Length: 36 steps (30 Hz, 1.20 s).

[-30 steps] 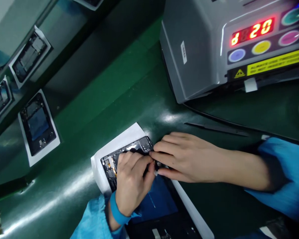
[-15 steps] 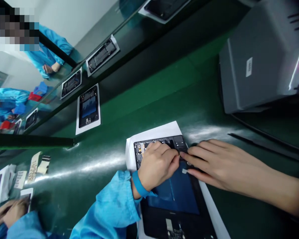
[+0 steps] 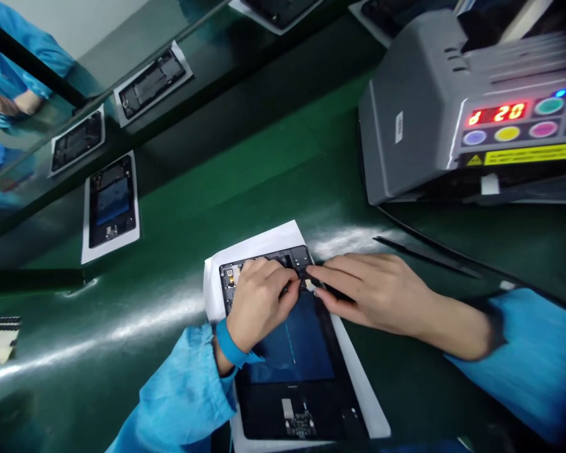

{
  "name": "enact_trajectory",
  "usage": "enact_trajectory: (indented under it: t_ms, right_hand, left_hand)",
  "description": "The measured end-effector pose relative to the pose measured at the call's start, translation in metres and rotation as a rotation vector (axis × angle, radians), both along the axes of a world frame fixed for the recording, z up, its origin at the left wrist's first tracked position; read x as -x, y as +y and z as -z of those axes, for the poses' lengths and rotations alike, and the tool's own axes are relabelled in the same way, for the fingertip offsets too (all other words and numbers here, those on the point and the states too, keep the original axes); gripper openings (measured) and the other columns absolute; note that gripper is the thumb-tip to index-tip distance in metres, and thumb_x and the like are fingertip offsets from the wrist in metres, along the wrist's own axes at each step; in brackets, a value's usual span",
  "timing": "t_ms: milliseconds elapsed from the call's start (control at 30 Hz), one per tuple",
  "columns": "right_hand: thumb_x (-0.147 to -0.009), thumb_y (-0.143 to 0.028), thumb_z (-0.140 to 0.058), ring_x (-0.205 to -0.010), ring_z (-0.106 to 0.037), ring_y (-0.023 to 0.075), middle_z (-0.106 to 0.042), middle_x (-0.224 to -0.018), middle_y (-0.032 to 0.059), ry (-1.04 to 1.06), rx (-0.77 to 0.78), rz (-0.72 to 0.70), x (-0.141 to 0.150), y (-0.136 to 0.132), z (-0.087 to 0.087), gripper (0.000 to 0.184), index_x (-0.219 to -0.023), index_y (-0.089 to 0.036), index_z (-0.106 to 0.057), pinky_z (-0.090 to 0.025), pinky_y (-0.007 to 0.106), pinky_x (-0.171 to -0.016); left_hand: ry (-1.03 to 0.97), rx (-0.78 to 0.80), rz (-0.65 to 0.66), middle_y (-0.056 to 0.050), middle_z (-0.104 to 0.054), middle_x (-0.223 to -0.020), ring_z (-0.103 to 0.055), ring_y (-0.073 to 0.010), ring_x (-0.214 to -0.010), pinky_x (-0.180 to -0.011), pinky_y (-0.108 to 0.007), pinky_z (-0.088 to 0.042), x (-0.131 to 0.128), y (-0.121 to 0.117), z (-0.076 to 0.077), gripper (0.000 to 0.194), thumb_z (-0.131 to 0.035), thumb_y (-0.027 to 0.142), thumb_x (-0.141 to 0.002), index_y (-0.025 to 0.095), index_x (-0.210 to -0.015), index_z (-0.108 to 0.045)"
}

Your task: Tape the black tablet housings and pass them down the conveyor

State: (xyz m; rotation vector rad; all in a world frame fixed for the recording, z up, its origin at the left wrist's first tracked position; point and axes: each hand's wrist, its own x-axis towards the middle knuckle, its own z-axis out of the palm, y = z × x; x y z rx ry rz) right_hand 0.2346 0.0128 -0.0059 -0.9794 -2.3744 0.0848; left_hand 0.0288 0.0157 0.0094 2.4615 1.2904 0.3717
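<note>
An opened tablet (image 3: 259,409) lies on a white sheet (image 3: 365,402), with its inner parts and a dark blue battery (image 3: 306,352) showing. Over its upper part is my left hand (image 3: 264,302), a blue band round the wrist. Its thumb and forefinger are pinched together near the tablet's upper right edge, and what they hold is hidden. My right hand (image 3: 377,289) reaches in from the right, its fingertips at the same edge. A small white tab (image 3: 310,285) shows between its thumb and forefinger. Black tweezers (image 3: 427,257) lie beyond my right hand.
A grey machine (image 3: 405,151) with a lit red display stands at the upper right, its black cable (image 3: 410,231) trailing along the bench. Another opened tablet (image 3: 113,201) rests at left. More lie on a shelf (image 3: 207,75) behind. A co-worker's hands (image 3: 14,104) appear at upper left.
The view has swung right, then partly back. Both hands stay at the tablet's upper right edge, my right fingertips slightly shifted, the white tab staying near my right thumb.
</note>
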Motion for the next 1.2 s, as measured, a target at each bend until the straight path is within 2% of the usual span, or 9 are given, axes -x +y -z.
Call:
enact_trajectory:
  t_ms: [133,300,467,1200]
  right_hand:
    - [-0.087,-0.020,-0.053,-0.061,-0.058,0.0125,-0.065,-0.074,0.0020,-0.043,-0.065,0.070,0.005,0.008,0.002,0.017,-0.095,-0.014,-0.067,-0.039,0.027,-0.051]
    - [-0.086,-0.019,-0.054,-0.060,-0.057,0.0115,-0.065,-0.073,0.0015,-0.088,-0.038,0.062,0.012,0.013,0.003,0.013,-0.086,-0.015,-0.066,-0.036,0.027,-0.051]
    - [-0.084,-0.019,-0.058,-0.061,-0.057,0.0121,-0.065,-0.072,0.0012,-0.096,-0.019,0.067,0.013,0.011,0.002,0.009,-0.086,-0.015,-0.066,-0.036,0.028,-0.052]
    - [-0.087,-0.018,-0.054,-0.063,-0.055,0.0115,-0.063,-0.072,0.0001,-0.118,0.045,0.090,0.018,0.009,0.000,0.015,-0.076,-0.018,-0.064,-0.033,0.029,-0.052]
  left_hand:
    - [-0.010,0.019,-0.003,-0.003,-0.063,-0.076,-0.053,-0.0177,-0.074,-0.070,-0.033,-0.038,0.000,0.000,0.001,0.014,-0.053,0.021,-0.090,0.018,-0.081,-0.064]
    - [-0.026,0.008,-0.004,-0.002,-0.064,-0.075,-0.053,-0.0171,-0.073,-0.068,-0.033,-0.038,0.000,0.000,0.003,0.015,-0.053,0.022,-0.090,0.018,-0.081,-0.064]
    - [-0.030,0.002,0.005,-0.002,-0.063,-0.075,-0.052,-0.0169,-0.072,-0.067,-0.034,-0.037,0.001,0.001,0.004,0.015,-0.053,0.022,-0.090,0.018,-0.080,-0.064]
    - [-0.010,0.020,-0.001,-0.002,-0.063,-0.074,-0.052,-0.0171,-0.071,-0.067,-0.034,-0.037,-0.001,0.002,0.003,0.015,-0.052,0.022,-0.090,0.019,-0.081,-0.064]
